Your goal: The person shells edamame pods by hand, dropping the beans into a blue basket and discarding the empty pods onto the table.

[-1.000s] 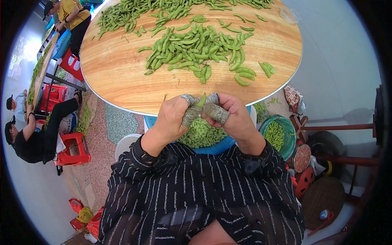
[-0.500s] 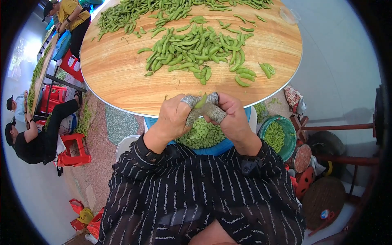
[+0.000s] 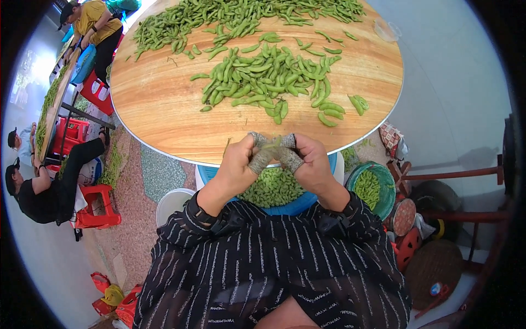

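Over a blue basin at the near edge of the round wooden table, my left hand and my right hand meet fingertip to fingertip. Grey speckled covers wrap the thumbs and forefingers of both. Pinched between them is a green soybean pod, blurred and mostly hidden by the fingers. Shelled green beans fill the basin below. On the tabletop ahead lies a loose pile of soybean pods, with a few strays to its right.
A larger heap of pods covers the table's far side, near a clear plastic cup. A green basket of pods stands at right, a white bucket at left. People sit by another table at far left, near a red stool.
Both hands have dropped slightly, and the pod between them has sunk deeper among the fingertips. The view has shifted a little, so the table sits lower. The pile of pods looks the same.
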A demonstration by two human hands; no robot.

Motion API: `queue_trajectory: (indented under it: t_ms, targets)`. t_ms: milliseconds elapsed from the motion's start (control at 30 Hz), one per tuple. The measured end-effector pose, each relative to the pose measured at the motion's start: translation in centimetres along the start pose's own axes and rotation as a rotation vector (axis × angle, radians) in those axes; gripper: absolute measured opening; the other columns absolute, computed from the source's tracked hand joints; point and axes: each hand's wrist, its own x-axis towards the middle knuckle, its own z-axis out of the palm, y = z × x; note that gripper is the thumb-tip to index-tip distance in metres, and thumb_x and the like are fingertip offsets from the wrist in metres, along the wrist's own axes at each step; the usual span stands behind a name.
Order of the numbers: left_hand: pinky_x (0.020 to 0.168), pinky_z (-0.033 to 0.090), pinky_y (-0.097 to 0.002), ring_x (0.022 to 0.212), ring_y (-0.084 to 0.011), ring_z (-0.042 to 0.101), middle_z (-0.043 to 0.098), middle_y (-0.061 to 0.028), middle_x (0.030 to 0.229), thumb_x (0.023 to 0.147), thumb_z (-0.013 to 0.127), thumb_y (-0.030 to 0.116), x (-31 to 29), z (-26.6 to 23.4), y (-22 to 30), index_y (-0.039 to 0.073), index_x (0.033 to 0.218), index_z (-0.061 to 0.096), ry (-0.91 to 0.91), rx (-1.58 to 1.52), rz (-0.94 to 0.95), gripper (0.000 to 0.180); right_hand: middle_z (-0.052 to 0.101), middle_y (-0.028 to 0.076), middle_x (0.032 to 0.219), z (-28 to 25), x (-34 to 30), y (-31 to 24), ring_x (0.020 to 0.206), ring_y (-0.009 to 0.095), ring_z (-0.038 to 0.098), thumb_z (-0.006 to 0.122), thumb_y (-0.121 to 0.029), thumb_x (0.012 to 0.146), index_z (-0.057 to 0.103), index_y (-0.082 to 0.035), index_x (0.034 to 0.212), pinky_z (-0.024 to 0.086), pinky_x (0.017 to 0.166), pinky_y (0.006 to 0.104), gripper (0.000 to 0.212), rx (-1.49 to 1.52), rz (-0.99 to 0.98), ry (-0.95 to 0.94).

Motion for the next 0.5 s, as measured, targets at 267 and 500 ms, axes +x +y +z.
queue_trajectory:
  t_ms: [267,500]
  targets:
    - [0.056,0.042,-0.0232,0.061,-0.011,0.054,0.058,-0.0076,0.066,0.072,0.044,-0.008,0.3,-1.2,-0.3,-0.002,0.092,0.048,-0.036,0.024,-0.089,0.021,0.056,0.009,0.073,1.0,0.9,0.0,0.068,0.016,0.055,0.051,0.003,0.074,0.055,0.001,0.084,0.043,0.06,0.0278,0.012,-0.51,-0.144,0.023]
    - [0.055,0.04,-0.0199,0.06,-0.0045,0.047,0.052,-0.0014,0.061,0.079,0.054,0.002,0.3,-2.1,0.8,0.002,0.093,0.05,-0.145,0.089,-0.124,0.015,0.055,0.013,0.072,0.7,1.0,-0.5,0.063,0.024,0.053,0.053,0.001,0.07,0.055,-0.001,0.083,0.042,0.059,0.0295,0.013,-0.598,-0.184,0.258]
